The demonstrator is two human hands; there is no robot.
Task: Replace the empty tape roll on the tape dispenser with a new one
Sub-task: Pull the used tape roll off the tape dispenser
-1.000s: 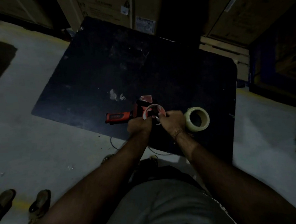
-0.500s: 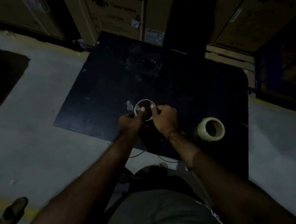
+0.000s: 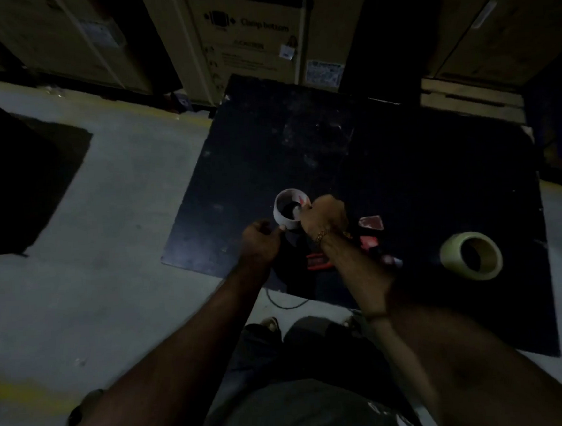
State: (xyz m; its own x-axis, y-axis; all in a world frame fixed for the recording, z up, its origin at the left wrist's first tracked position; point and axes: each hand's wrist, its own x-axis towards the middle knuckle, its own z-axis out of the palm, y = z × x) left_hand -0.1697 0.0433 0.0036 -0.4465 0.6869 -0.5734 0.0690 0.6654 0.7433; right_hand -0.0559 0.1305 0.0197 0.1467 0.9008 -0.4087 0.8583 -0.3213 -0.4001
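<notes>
While the right hand (image 3: pixel 323 215) pinches the rim of the empty core (image 3: pixel 287 209), fingers closed on its near-right edge, the left hand (image 3: pixel 261 242) sits curled just beside the core's lower left wall; can't tell if it touches or grips, too dark. Core is a pale ring, open end up, dark inside, nothing in it, a reddish smear on the inner rim. It looks lifted clear of the dispenser (image 3: pixel 368 243), which lies on the black board (image 3: pixel 302 151) under and right of the right wrist: red bits, mostly hidden by the forearm, so whether its spindle is bare can't be seen. Likely reason for the hold: core pulled off and about to be set aside, rim pinch keeps it easy to drop.

New roll (image 3: pixel 472 256) lies well apart to the right on the same board, tilted, hole facing the camera, empty hole, thick tape wall. Placed within right-hand reach, untouched. Judged: old-roll removal near done, loading not yet started.

Cartons (image 3: pixel 253 31) stand behind the board; grey floor (image 3: pixel 110 258) to the left.
</notes>
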